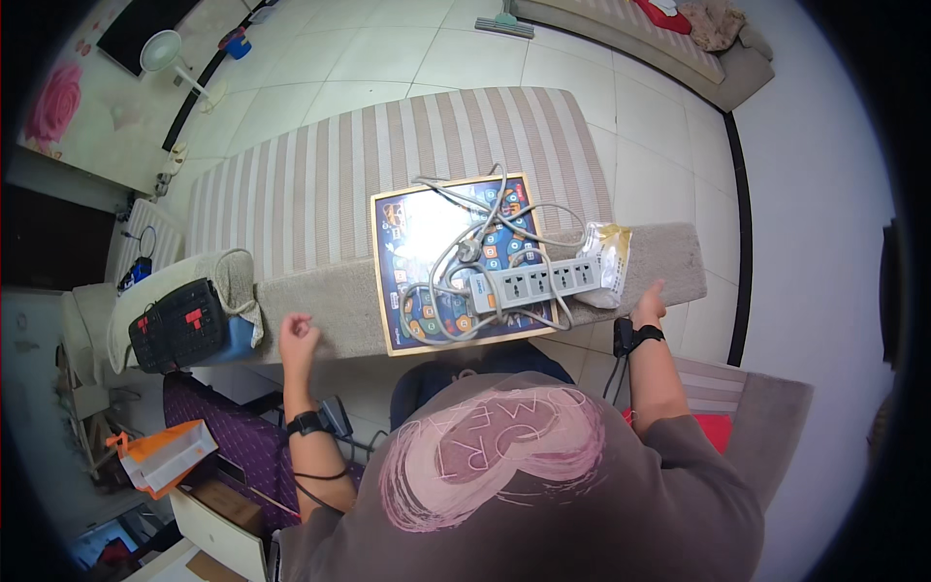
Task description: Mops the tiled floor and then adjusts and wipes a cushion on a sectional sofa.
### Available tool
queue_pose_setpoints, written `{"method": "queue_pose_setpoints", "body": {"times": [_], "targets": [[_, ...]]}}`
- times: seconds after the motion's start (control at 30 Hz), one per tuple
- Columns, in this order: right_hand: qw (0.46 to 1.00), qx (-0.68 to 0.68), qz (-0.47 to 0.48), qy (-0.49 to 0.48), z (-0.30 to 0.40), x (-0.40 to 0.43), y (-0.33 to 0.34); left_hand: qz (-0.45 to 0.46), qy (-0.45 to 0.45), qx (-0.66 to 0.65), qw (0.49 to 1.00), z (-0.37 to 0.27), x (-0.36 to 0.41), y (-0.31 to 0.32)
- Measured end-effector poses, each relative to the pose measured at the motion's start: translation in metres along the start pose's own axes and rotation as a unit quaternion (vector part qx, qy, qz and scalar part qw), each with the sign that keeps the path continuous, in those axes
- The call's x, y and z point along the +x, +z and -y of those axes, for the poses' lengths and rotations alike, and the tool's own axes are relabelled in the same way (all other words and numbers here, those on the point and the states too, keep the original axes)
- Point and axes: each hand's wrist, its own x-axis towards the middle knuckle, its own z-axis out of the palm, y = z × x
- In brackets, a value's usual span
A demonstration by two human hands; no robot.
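A light grey power strip [538, 285] with several sockets lies on a framed board with a colourful printed face [407, 273]. Its grey cable [436, 265] is looped loosely over the board, and the plug [469, 250] rests among the loops. Against the strip's right end is a white and gold plastic packet [607, 265]. My left hand [298, 338] is half curled and empty over the grey front band of the striped sofa seat [320, 291], left of the board. To the right of the packet, my right hand [649, 302] holds nothing visible, its fingers partly hidden.
A black keyboard with red keys [182, 326], wrapped in its cable, lies on the cloth-covered armrest [236, 273] at left. An orange and white paper bag [167, 455] stands at lower left near an open drawer [218, 535]. Beyond are a white fan [161, 51] and a floor squeegee [504, 28].
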Motion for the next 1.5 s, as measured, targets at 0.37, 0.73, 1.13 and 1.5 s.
{"method": "queue_pose_setpoints", "body": {"times": [0.37,0.73,1.13,1.5], "targets": [[0.996,-0.064,-0.065,-0.017,0.016,-0.02,0.008,-0.012,0.336,0.494,0.802,-0.024,0.075,0.136],[0.989,-0.105,-0.101,-0.022,0.018,-0.017,0.01,-0.001,0.305,0.491,0.816,-0.043,0.075,0.155],[0.985,-0.109,-0.101,-0.082,0.018,-0.011,0.012,0.013,0.286,0.462,0.839,-0.055,0.065,0.153],[0.985,-0.098,-0.108,-0.097,0.007,0.022,0.006,0.027,0.319,0.429,0.845,-0.048,0.061,0.151]]}}
